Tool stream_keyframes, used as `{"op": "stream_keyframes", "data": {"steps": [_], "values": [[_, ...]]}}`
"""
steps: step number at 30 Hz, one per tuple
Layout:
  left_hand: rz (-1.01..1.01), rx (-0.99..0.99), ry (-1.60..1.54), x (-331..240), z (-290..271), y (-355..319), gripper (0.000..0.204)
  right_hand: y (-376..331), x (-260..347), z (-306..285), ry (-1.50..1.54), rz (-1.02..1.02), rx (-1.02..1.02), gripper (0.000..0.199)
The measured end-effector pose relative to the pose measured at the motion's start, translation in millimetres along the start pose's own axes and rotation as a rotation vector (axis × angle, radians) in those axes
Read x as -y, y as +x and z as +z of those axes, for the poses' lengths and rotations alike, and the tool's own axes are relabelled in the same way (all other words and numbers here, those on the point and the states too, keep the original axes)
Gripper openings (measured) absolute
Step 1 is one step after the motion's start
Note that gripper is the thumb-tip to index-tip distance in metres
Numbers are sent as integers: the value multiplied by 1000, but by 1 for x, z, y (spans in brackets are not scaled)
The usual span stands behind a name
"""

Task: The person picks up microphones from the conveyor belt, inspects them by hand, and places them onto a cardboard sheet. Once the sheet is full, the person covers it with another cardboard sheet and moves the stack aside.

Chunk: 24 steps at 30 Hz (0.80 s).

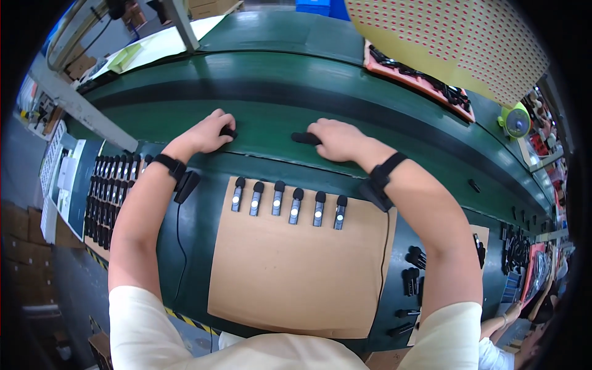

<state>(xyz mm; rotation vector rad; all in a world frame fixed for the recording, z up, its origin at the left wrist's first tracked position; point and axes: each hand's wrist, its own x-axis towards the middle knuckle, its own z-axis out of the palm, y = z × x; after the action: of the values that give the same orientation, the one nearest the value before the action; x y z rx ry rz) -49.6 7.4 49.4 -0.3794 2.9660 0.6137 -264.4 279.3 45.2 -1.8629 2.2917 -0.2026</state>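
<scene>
Both arms reach forward over the green conveyor belt [265,117]. My left hand [208,133] is closed on a small black piece [229,132], mostly hidden by the fingers. My right hand [340,140] grips a small black clip-on microphone [304,138], its dark end poking out to the left. Nearer to me, a brown cardboard sheet [296,277] lies on the bench. Along its far edge stands a row of several small microphones [295,209] with black foam tops and grey bodies, each bearing a round white spot. A black strap with a box is round each wrist.
More microphones fill a board [114,185] at left. Loose black microphones [412,280] lie right of the sheet. A pink tray [419,80] of black parts stands beyond the belt, below a hanging sticker sheet [456,43]. A metal post [86,108] rises at left. A co-worker's hand [512,313] shows lower right.
</scene>
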Motion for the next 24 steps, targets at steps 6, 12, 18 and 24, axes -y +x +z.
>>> {"op": "stream_keyframes", "data": {"steps": [6, 12, 18, 24], "values": [[73, -167, -6, 10, -1, -11, 24, 0, 3, -5, 46, 1, 14, 31], [445, -350, 51, -103, -37, -27, 27, -87, 9, -62, 1147, 388, -118, 32], [1042, -198, 284, -268, -30, -68, 27, -189, 86, -38, 2059, 407, -326, 22], [1317, -103, 232, -339, 36, -78, 35, -253, 131, 19, 2745, 84, -488, 27]]}}
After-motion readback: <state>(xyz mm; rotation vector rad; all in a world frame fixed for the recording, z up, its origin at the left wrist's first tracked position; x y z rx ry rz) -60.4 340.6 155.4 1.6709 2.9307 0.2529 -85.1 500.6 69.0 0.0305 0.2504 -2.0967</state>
